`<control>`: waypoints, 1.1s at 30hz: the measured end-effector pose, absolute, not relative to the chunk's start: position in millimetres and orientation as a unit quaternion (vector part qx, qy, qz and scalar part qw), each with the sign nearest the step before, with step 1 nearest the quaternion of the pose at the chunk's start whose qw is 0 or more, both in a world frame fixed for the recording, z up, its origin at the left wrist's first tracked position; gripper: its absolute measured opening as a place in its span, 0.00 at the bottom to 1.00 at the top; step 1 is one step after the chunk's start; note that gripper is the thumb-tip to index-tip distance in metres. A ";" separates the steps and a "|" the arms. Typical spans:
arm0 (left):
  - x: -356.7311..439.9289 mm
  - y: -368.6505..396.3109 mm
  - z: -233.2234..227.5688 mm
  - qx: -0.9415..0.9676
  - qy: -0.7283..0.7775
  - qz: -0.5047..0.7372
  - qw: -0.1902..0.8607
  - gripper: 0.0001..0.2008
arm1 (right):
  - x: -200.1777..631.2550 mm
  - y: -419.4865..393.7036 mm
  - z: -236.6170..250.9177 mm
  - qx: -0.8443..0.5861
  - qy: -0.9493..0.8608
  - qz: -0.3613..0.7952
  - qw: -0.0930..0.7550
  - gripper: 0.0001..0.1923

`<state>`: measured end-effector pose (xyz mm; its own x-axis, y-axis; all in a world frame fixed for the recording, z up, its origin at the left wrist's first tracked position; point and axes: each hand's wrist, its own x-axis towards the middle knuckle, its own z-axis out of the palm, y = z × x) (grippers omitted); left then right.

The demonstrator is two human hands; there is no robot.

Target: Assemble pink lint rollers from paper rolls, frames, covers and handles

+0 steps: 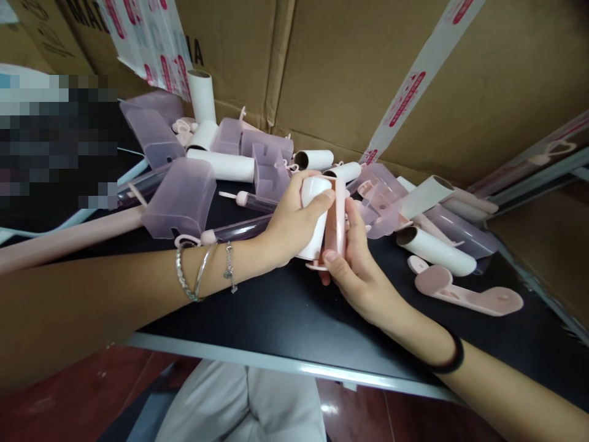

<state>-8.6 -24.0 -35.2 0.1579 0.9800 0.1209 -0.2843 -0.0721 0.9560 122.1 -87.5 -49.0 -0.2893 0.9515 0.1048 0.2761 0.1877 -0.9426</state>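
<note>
So I'm sitting at this black table [285, 319] with big cardboard boxes [359, 73] walled up along the back and side, which keeps the whole pile of parts from sliding off the far edge. The pile itself is a jumble of translucent purple covers [181, 199], white rolls [221, 164] and pink handles [464, 293], all dumped within arm's reach so I can grab whatever without getting up. One purple cover sits tipped on its side near my left wrist, and a loose pink handle lies flat off to my right, well apart from my hands. Right in the middle, held just above the tabletop, my left hand [288, 224] is wrapped snugly around a white roll [315, 215], thumb on top and fingers curled behind, holding it upright so its end stays lined up. My right hand [356, 261] is closed on the pink handle piece [339, 215], pressed right against the roll's side, thumb at the bottom where a little pink flange pokes out. Bracelets [202, 276] on my left wrist, black hair tie [453, 359] on my right.
</note>
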 end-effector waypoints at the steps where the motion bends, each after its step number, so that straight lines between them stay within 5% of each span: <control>1: -8.7 -23.2 -35.5 0.490 0.354 0.543 0.583 0.15 | 122.4 -86.0 -49.6 -0.456 -0.668 0.449 0.380 0.48; 9: -13.0 -24.1 -38.1 0.464 0.354 0.533 0.612 0.24 | 118.6 -78.6 -42.9 -0.429 -0.518 0.553 0.491 0.40; 16: -29.7 -16.7 -42.3 0.771 0.303 0.385 0.407 0.66 | 129.3 -76.4 -25.3 -0.419 -0.380 0.614 0.551 0.23; 27: -32.2 -12.7 -29.4 0.806 0.220 0.465 0.293 0.32 | 120.9 -92.6 -23.0 -0.361 -0.340 0.706 0.505 0.15; 33: -31.4 -10.3 -30.6 0.794 0.194 0.493 0.297 0.28 | 117.7 -92.2 -34.5 -0.372 -0.401 0.673 0.498 0.38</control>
